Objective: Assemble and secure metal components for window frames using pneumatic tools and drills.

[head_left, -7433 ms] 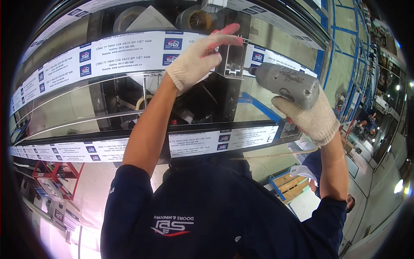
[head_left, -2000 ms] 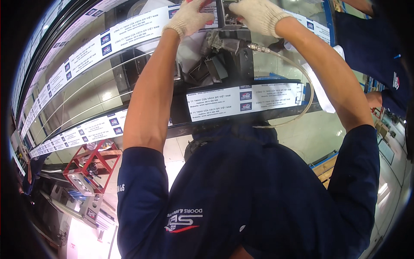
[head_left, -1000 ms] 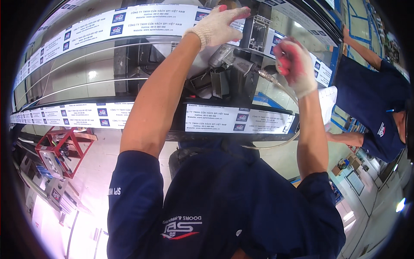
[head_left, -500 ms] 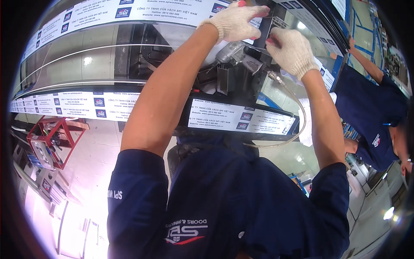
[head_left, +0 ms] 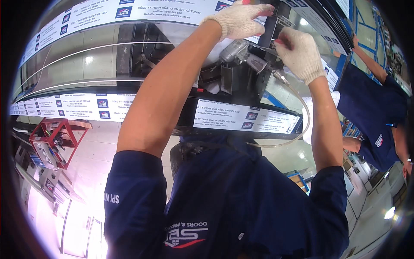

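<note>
My left hand (head_left: 242,20), in a white knit glove with red fingertips, lies over the far film-covered frame bar (head_left: 166,14), its fingers stretched and apart. To its right, my right hand (head_left: 301,55) wears a similar glove and has its fingers curled into a pinch. A thin, pale strip-like thing (head_left: 264,48) runs toward those fingertips; whether they grip it I cannot make out. Just below, between both hands, lies a silver air tool (head_left: 235,52) joined to a clear air hose (head_left: 307,105). A small slotted metal piece (head_left: 284,20) sits near the fingertips.
Dark metal profile pieces (head_left: 226,79) rest beside the air tool. A nearer film-covered bar (head_left: 246,116) crosses before my body. At right stands a co-worker in a dark shirt (head_left: 360,108), one hand on a dark frame (head_left: 330,26). A red metal stand (head_left: 60,138) is at lower left.
Both hands appear slightly further right, along with a small shift of the whole view. The right hand's curled fingers have turned a little. The air tool stays lying between the hands.
</note>
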Motion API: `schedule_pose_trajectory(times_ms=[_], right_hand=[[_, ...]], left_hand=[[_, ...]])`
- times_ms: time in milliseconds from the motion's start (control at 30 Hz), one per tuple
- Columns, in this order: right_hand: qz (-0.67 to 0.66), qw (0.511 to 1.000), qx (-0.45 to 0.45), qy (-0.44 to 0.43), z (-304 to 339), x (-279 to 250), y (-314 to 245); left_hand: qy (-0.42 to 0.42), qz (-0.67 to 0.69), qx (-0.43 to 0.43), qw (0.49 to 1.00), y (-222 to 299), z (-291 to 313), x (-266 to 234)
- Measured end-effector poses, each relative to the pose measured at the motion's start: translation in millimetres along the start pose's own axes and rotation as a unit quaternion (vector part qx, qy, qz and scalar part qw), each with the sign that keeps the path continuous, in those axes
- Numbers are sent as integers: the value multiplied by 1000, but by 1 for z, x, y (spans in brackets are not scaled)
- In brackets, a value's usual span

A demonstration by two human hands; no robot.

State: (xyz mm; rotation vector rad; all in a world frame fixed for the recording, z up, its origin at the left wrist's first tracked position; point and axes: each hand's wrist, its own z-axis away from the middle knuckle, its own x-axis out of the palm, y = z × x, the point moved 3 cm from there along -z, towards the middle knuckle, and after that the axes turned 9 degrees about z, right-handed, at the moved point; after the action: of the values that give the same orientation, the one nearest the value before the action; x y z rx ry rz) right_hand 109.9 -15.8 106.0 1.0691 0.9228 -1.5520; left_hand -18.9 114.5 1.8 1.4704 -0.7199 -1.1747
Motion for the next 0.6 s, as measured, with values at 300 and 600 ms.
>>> schedule_pose_trajectory(times_ms=[300,600], right_hand=[[136,990,-19,-22,-4,-10,-23],[-28,999,-25,18,-13,-59,-33]], left_hand=[[13,-29,63,997,-19,-8,4],[17,-6,55,998,-9,-13,3]])
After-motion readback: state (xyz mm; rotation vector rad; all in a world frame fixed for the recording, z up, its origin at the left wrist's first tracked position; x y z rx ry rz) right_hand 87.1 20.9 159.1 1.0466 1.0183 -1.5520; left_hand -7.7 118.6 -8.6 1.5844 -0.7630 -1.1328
